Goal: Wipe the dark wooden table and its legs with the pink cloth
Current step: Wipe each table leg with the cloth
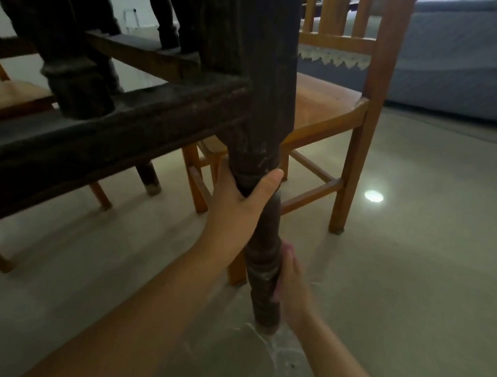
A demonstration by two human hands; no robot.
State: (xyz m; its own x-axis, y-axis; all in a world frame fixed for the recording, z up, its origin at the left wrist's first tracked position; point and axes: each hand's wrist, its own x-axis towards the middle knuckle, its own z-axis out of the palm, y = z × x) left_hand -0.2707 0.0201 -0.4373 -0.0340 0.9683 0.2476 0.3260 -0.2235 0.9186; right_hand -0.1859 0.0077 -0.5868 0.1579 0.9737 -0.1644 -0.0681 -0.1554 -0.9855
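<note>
Both hands on dark table leg: left hand wrapped round, right hand w/ pink cloth.

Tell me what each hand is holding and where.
Left hand grips the table leg at its upper turned part. Right hand presses a barely visible pink cloth against the leg lower down.

Two bare forearms enter from the near edge, no sleeve showing on either up to the frame's edge. The left hand and right hand wear no glove, ring, watch or band. Fingers carry short, plain nails.
</note>
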